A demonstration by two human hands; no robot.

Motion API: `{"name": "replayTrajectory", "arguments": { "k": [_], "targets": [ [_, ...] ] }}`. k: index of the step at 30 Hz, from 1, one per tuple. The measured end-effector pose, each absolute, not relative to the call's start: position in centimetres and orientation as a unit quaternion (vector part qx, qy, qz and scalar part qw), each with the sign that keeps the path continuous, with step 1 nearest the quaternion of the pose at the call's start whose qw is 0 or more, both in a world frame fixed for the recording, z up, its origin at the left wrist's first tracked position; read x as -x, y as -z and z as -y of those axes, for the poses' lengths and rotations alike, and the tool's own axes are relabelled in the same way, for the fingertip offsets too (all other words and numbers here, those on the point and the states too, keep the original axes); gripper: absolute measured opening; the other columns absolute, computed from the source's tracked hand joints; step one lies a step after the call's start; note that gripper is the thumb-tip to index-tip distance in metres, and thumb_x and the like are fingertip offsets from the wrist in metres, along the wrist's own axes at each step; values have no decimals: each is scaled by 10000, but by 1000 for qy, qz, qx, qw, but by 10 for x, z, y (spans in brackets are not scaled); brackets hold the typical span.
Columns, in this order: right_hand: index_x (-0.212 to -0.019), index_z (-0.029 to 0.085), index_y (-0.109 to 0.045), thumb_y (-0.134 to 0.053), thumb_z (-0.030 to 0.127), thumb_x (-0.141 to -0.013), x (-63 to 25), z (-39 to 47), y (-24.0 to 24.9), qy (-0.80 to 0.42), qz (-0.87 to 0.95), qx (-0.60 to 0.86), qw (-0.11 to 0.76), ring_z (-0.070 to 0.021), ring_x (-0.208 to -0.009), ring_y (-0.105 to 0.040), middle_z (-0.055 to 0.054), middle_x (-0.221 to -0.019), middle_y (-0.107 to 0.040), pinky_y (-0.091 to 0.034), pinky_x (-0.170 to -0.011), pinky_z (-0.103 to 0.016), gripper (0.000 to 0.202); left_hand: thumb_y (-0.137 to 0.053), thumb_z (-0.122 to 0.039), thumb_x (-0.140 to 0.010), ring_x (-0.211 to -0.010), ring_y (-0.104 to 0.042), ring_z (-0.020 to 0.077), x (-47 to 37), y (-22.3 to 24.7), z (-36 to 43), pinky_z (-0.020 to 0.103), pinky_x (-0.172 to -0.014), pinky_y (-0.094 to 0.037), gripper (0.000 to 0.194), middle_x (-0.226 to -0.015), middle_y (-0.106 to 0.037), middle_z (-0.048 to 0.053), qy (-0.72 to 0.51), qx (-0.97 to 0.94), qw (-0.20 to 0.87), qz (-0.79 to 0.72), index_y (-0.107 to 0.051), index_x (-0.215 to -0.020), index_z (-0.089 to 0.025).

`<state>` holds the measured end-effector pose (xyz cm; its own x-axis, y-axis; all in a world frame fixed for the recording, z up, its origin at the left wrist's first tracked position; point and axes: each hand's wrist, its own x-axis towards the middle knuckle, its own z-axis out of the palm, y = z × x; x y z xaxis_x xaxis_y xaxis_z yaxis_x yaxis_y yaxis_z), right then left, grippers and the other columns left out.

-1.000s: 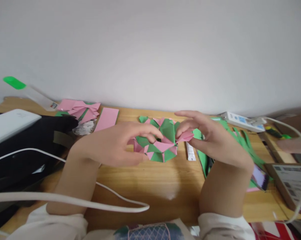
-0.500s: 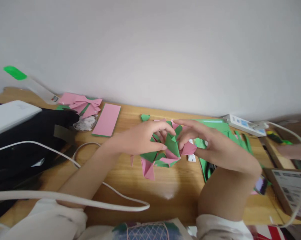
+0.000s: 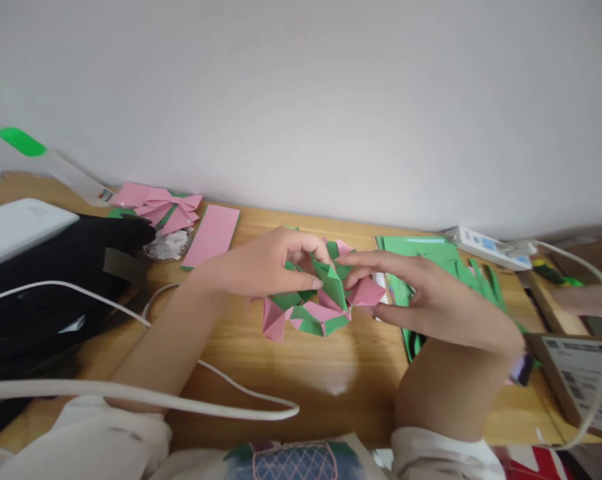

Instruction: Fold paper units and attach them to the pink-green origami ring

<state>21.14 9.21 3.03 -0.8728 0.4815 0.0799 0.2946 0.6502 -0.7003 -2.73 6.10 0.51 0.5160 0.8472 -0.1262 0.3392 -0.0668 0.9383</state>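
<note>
The pink-and-green folded paper piece (image 3: 321,312) sits at the centre of the work area, over the front of the wooden table (image 3: 311,380); whether its underside rests on the wood or is lifted slightly, I cannot tell.

The left hand (image 3: 261,260) comes in from its ten o'clock, thumb and forefinger closed about an upright green flap, probably because an upstanding edge is easiest to pinch. The right hand (image 3: 425,293), at three o'clock, grips a pink point between thumb and fingers. Holding from opposite sides likely steadies the many loose folds without crushing them.

Just past the right hand, at two o'clock, lie green sheets (image 3: 421,247), and beyond them a power strip (image 3: 488,248), presumably near the wall to stay out of the way. At ten o'clock a flat pink card (image 3: 213,233) lies beside a dish of white bits (image 3: 168,245), with another folded pink piece (image 3: 171,208) behind; the spacing seems to leave the middle for both hands.
</note>
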Motion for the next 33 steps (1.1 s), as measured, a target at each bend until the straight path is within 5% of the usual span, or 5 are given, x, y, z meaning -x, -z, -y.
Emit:
{"name": "replayTrajectory", "arguments": {
  "k": [9,21,26,29,33],
  "targets": [
    [-848,217,-588,-630,144,-778,-201,-94,-26,-326,896,275,125,-162,-840,-633,-19,-895,-681,-503,-782,-309,110,-638,-207,-763,-823,-648,167,26,-4,-62,249,-648,-504,128,-873,-664,29,-277,-610,603,-432,-611,-879,-161],
    [-847,197,-571,-615,61,-777,-196,-80,-34,-335,893,182,238,-157,-805,-591,-22,-820,-650,-465,-788,-336,159,-689,-132,-732,-731,-674,156,25,-5,-55,256,-630,-524,159,-778,-671,19,-367,-550,665,-346,-575,-842,-153],
    [-822,209,-576,-629,111,-804,-195,-75,-37,-340,889,181,248,-129,-717,-567,11,-743,-619,-477,-710,-297,113,-667,-138,-772,-790,-689,152,21,-12,-47,260,-686,-533,248,-831,-680,9,-356,-556,638,-398,-570,-997,-180],
    [-806,213,-571,-614,82,-784,-196,-74,-37,-328,879,204,279,-117,-669,-548,21,-713,-587,-469,-630,-271,141,-672,-199,-796,-812,-675,133,20,-14,-42,236,-669,-521,333,-910,-666,-1,-359,-577,582,-447,-542,-1102,-227],
    [-793,210,-573,-622,95,-780,-196,-73,-35,-314,867,230,311,-114,-632,-543,19,-687,-586,-433,-516,-238,126,-617,-376,-863,-718,-626,114,19,-21,-35,211,-577,-464,164,-826,-653,-20,-344,-619,508,-490,-593,-878,-215]
  ]
}}
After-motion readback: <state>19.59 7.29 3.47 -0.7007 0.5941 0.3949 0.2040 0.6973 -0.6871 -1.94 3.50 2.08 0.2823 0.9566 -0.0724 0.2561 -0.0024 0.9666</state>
